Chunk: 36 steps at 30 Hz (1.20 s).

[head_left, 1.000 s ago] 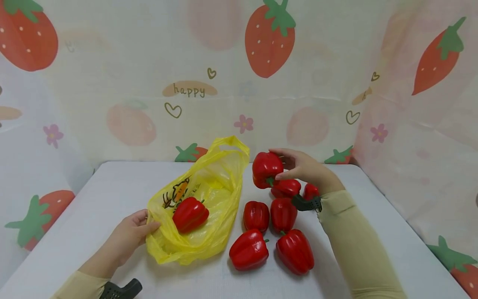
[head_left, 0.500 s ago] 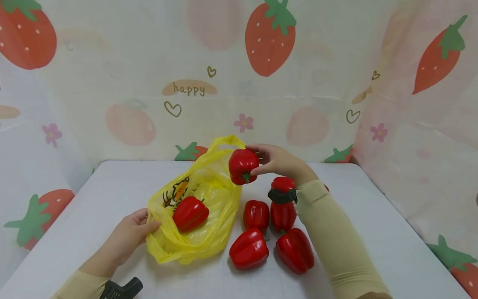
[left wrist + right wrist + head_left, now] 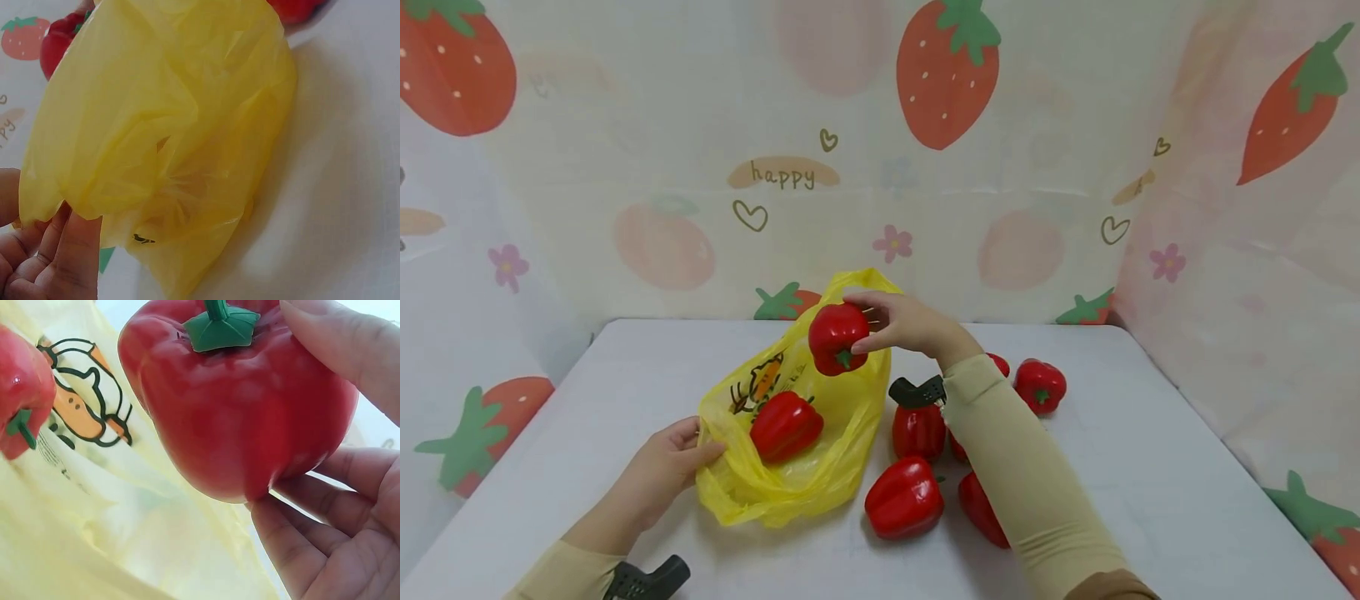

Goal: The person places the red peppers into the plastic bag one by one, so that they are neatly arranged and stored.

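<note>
A yellow plastic bag [image 3: 850, 450] lies spread on the table with its mouth open, and one red bell pepper [image 3: 786, 427] rests inside it. My left hand [image 3: 666, 462] pinches the bag's near left edge between thumb and fingers; the left wrist view shows the thin yellow film [image 3: 175, 125] hanging from those fingers. Over the bag's upper part, my right hand [image 3: 910, 323] holds another red bell pepper [image 3: 838, 337] by its side. Close up in the right wrist view, that pepper [image 3: 237, 419] has a green stem, and thumb and fingertips grip it.
Right of the bag stand more red peppers, among them a near one [image 3: 904, 498] and a far right one [image 3: 1040, 386]. My right sleeve [image 3: 1030, 467] partly covers several of them. A strawberry-print cloth [image 3: 947, 250] borders the white table [image 3: 1135, 500] at the back and sides.
My right hand has carried its pepper leftward, from above the loose peppers to over the bag. The left hand keeps its hold on the bag's edge.
</note>
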Each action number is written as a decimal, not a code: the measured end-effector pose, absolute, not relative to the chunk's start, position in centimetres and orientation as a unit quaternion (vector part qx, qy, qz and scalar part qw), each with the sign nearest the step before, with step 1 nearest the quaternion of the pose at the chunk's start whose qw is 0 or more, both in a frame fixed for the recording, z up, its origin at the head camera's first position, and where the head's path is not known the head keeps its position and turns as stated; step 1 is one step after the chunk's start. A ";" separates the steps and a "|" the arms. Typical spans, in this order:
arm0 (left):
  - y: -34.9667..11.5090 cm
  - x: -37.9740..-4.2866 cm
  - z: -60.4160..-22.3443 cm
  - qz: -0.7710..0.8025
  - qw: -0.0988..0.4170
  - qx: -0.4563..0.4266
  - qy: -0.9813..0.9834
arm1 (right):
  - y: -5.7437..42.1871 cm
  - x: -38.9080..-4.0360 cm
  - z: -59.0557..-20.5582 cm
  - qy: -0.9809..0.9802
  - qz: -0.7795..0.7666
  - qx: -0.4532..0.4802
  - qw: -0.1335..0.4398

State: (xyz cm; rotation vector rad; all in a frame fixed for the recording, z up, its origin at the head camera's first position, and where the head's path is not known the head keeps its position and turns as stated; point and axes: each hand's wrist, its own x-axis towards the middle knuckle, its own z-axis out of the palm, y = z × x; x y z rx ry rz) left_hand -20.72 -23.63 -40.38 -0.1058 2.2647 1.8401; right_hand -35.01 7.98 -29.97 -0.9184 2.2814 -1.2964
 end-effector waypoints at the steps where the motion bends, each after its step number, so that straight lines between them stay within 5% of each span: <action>1: -23.6 -20.7 -40.4 0.626 0.111 -0.035 0.771 | 7.7 -35.2 -30.2 0.806 -0.460 -0.326 0.181; 36: -23.5 -20.3 -40.0 0.625 0.110 -0.020 0.772 | 2.9 -37.1 -34.4 0.851 -0.389 -0.270 0.226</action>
